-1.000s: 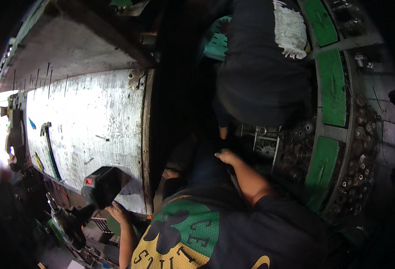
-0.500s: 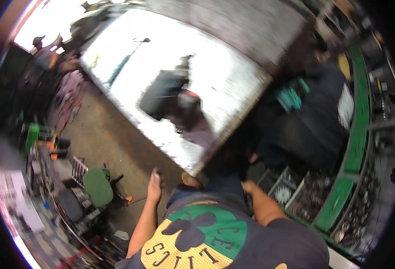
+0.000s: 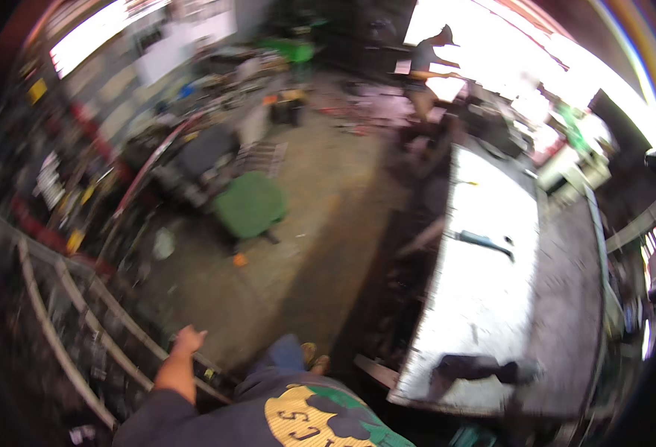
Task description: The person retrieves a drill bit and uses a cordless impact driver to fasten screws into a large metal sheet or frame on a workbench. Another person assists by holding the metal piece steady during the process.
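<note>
My left hand (image 3: pixel 188 340) hangs at my left side, arm slightly out from the body. It holds nothing that I can see, and its blurred fingers look loose, one of them pointing outward. Closest to it is a rack with pale curved rails (image 3: pixel 104 335). My right hand is out of view. To my right stands a workbench with a bright metal top (image 3: pixel 484 298). A dark tool, too blurred to name, (image 3: pixel 470 369) lies at its near end. Farther along the top lies a long tool with a blue-grey handle (image 3: pixel 477 240).
A green-seated chair (image 3: pixel 250 205) stands on the brown floor (image 3: pixel 328 201) ahead to the left. Cluttered shelves and metal parts line the left side. Another person (image 3: pixel 426 67) stands at the far end near a bright opening. A small orange thing (image 3: pixel 239 259) lies on the floor.
My view has turned left, so the workbench has shifted from ahead to my right side. My right hand has left the view. The left hand still hangs beside me.
</note>
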`<state>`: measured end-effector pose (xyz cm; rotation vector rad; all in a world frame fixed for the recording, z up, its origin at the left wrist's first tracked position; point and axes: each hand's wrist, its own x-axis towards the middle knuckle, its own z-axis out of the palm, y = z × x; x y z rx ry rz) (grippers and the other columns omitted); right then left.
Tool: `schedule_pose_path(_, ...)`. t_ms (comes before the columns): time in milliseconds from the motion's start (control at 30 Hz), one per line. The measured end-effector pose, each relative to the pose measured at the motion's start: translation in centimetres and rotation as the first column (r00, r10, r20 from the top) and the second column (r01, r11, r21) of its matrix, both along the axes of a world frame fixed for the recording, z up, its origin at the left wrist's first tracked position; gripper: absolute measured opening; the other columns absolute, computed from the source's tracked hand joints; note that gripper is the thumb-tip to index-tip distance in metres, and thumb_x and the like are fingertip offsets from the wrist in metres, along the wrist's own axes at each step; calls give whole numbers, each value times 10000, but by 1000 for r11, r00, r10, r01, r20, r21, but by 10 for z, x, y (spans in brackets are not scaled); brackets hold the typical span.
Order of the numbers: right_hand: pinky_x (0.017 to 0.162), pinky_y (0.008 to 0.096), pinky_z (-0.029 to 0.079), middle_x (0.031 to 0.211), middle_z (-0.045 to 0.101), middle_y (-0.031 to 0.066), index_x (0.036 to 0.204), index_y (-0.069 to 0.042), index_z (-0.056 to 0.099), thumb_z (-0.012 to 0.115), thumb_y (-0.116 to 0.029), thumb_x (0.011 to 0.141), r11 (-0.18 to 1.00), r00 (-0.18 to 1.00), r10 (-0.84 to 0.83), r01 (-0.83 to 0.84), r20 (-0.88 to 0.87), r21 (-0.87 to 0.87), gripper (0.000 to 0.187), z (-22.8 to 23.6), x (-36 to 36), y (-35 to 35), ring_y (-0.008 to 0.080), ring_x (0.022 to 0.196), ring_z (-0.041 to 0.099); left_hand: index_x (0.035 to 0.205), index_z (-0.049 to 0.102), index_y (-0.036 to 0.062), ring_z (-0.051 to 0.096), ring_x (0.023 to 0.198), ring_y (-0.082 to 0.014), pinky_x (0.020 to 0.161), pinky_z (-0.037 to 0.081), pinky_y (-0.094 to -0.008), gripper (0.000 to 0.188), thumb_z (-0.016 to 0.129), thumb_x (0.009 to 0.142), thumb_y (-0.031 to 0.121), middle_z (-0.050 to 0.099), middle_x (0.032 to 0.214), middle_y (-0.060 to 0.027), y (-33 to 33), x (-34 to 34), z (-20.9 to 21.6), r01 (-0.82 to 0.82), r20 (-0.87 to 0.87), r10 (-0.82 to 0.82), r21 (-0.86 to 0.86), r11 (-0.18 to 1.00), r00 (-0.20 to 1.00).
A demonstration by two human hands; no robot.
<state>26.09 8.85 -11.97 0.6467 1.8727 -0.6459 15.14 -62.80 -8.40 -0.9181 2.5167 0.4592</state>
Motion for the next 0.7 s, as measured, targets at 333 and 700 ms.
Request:
schedule_pose_path(333, 949, 479, 557, 1252, 736, 211, 1295, -40, 720, 580, -431, 1023, 991, 980, 129, -131, -154, 0, 496, -15, -276, -154, 383, 1133, 700, 1214, 754, 54, 699, 1141, -284, 1037, 528, -423, 362, 704, 944, 291, 756, 1199, -164, 17, 147, -66, 101, -240, 142, 772, 628, 960)
schedule_pose_path(700, 997, 468, 549, 1290, 725, 225, 1350, -48, 690, 584, -403, 1012, 918, 900, 381, -396, -210, -29, 502, -14, -453, -275, 387, 1192, 696, 1491, 529, -50, 521, 1413, -422, 1186, 416, -464, 788, 513, 1050, 602, 557, 1525, -254, -203, -216, 69, -396, -305, 476, 288, 872, 825)
